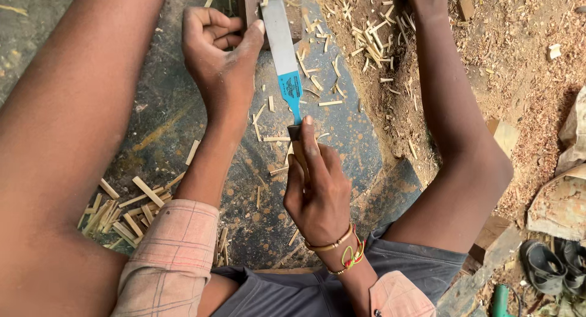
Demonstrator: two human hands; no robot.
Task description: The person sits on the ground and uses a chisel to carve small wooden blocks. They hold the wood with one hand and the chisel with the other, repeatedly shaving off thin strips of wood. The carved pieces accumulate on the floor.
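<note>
Person seated on the ground, knees spread, seen from above.

Right hand (317, 192): wrapped tight around the wooden handle of a chisel (285, 61), index finger laid straight along the handle toward the blade. Bracelets (345, 251) on this wrist.

Chisel: wide flat steel blade, blue band where the blade narrows to the neck. It points away from the body, lying between the knees, its far end reaching a dark wood block (250, 6) at the top edge of the view. Whether the cutting edge touches the block cannot be told.

Left hand (217, 51): fingers curled in loosely, thumb pressed against the left edge of the blade near its far end. Nothing is enclosed in the palm as far as can be seen.

Ground: a dark mat (183, 109) under both hands, stained and dusty. Pale wood slivers (131, 210) lie piled beside the left leg, more scattered (366, 36) past the blade on the right. Sawdust (519, 79) covers the earth right of the right leg. A dark sandal (543, 265) and wood offcuts (558, 204) lie at the lower right.
</note>
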